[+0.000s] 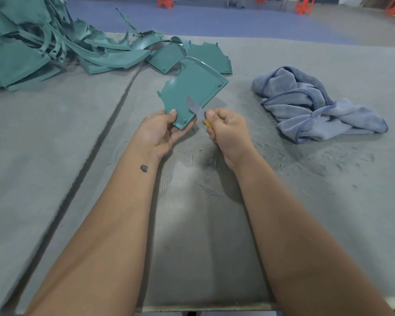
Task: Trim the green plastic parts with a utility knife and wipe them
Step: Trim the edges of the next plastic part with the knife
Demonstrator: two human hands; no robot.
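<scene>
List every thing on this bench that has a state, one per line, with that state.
Flat green plastic part: lifted off the bench, gripped at its near corner by the left hand.
Yellow-handled utility knife: blade out, lying against the part's right edge, gripped by the right hand.
Blue-grey cloth: crumpled, lying untouched on the bench.
Heap of green plastic parts: piled loosely at far left.
Grey felt bench top: littered with fine shavings.

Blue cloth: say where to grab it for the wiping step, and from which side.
Take the cloth at its raised, bunched hump toward the far left, coming down from above with the right hand once the knife is put down. It lies crumpled on the table; the folds give fingers something to pinch, the flat edges do not.
</scene>
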